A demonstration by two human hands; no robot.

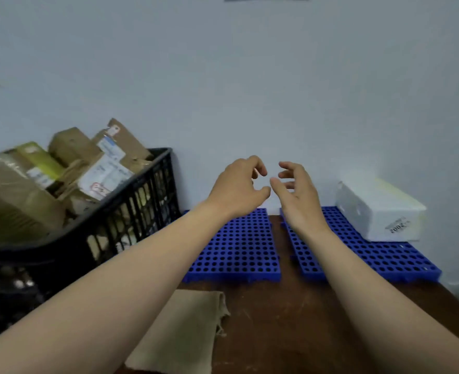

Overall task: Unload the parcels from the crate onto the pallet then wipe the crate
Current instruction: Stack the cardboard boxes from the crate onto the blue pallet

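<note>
Parcel-heaped black crate (131, 211) beside blue pallet (239, 247)

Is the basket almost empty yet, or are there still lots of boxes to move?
Just started. Done: one white box sits on the right blue pallet. In hand: nothing; the left hand and right hand are both open and empty above the pallets. Left: the black crate is piled with brown parcels, the left blue pallet is bare, and the cloth lies unused on the table.
</note>
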